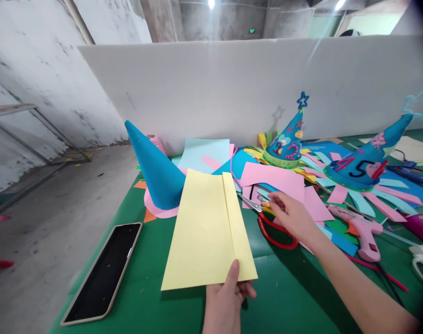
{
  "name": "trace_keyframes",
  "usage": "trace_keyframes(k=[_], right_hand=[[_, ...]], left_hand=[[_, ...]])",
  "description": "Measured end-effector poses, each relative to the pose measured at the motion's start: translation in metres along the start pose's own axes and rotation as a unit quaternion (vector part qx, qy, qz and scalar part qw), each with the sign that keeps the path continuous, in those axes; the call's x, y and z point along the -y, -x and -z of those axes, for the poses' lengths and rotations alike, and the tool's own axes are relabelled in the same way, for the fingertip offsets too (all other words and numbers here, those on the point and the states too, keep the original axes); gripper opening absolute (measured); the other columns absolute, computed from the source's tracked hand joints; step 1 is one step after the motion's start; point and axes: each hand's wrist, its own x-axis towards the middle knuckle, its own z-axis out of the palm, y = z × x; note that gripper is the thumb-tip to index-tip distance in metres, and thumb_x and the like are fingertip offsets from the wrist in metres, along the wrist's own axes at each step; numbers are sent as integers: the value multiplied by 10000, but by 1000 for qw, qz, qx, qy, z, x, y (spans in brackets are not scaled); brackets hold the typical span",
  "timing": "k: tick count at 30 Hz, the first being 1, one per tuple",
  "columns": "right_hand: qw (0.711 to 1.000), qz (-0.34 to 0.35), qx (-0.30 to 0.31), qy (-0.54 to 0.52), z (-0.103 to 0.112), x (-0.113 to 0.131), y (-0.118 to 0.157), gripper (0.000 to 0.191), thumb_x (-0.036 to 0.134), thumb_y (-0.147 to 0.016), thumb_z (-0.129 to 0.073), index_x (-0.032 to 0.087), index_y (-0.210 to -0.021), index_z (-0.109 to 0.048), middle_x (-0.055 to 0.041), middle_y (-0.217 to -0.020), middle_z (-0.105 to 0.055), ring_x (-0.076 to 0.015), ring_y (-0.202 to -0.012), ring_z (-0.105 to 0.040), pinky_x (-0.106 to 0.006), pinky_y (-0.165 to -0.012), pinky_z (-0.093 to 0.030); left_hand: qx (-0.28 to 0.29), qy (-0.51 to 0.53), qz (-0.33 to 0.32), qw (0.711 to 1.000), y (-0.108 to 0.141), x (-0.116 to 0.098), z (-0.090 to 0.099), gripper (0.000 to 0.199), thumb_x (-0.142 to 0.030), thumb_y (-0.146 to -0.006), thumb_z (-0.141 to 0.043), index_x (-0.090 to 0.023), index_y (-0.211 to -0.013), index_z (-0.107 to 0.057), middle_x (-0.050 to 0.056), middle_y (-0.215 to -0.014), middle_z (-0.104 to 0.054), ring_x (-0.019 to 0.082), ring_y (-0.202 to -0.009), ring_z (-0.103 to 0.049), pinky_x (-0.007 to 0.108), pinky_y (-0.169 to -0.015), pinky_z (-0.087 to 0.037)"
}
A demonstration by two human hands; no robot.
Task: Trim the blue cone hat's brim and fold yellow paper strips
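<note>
My left hand (228,290) grips the near edge of a folded pale yellow sheet (204,227), its thumb on top and the other fingers underneath. A narrow strip along the sheet's right side is folded over. My right hand (293,213) is above red-handled scissors (277,236), whose blades point to the upper left. Its fingers are curled near a small object by the scissors, and what they hold, if anything, is too small to make out. A plain blue paper cone (157,171) stands tilted on a pink base beyond the yellow sheet, at its left.
A phone (103,273) lies at the table's left edge. Decorated blue party hats (286,144) stand at the back right. Pink paper (274,178), a pink glue gun (366,232) and coloured strips cover the right side. A white partition (204,93) stands behind.
</note>
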Motion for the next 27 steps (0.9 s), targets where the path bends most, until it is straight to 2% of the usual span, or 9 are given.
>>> trace_keyframes(k=[4,9,13,16,20,22,23,25,27], right_hand=[[986,-6,52,160,11,-14,28,264,220,-787,-405,162,-1006,-541,-124,-984,-582,-268,-845,-576,-374,-683,-426],[954,-4,80,288,3,-16,17,225,189,-782,-405,137,-959,-533,-134,-892,-608,-263,-756,-595,-330,-590,-391],[939,10,94,332,4,-15,4,166,198,-763,-438,132,-862,-554,-134,-772,-622,-264,-706,-604,-306,-546,-361],[943,16,90,319,14,-13,6,200,238,-783,-409,135,-861,-562,-148,-806,-619,-277,-706,-601,-327,-553,-369],[967,13,66,246,37,-7,23,287,363,-830,-339,197,-945,-543,-104,-919,-621,-236,-775,-589,-331,-624,-420],[990,-29,56,124,46,-3,38,327,447,-819,-352,220,-948,-549,-76,-843,-631,-211,-717,-582,-314,-602,-437],[995,-80,52,10,49,-2,47,342,488,-792,-397,224,-937,-560,-66,-751,-625,-204,-642,-567,-309,-554,-432],[957,-177,56,-224,54,-1,66,337,512,-731,-501,237,-908,-582,-34,-576,-562,-180,-508,-501,-295,-468,-397],[913,-210,58,-346,57,-4,83,288,496,-717,-540,259,-869,-602,-32,-550,-530,-163,-479,-464,-286,-444,-384]], left_hand=[[2,12,23,1000,-1,1,-1,303,-233,-798,-513,-106,-1056,-414,22,-490,-595,110,-397,-482,220,-471,-397],[6,41,48,998,-1,3,-1,337,-259,-785,-541,-125,-1069,-420,2,-490,-589,102,-408,-477,203,-483,-389],[19,62,54,996,-2,9,2,381,-324,-722,-619,-140,-1018,-464,2,-505,-600,103,-415,-479,211,-492,-389],[25,69,51,996,-3,12,4,360,-344,-701,-641,-149,-966,-496,6,-517,-607,102,-412,-480,222,-500,-393],[32,80,42,995,-3,13,2,380,-345,-698,-651,-164,-998,-504,0,-556,-603,109,-427,-490,236,-502,-403],[31,86,24,995,-1,15,0,463,-347,-682,-669,-175,-1070,-485,8,-640,-618,115,-444,-496,245,-481,-406],[30,83,12,996,1,16,-1,504,-356,-669,-680,-176,-1096,-481,20,-694,-625,118,-449,-499,251,-466,-407],[26,43,-14,999,5,18,-2,532,-387,-639,-698,-164,-1087,-518,52,-777,-637,129,-452,-505,271,-458,-420],[19,-37,-44,998,10,19,-2,428,-423,-626,-697,-151,-946,-617,73,-774,-646,151,-486,-527,295,-518,-460]])
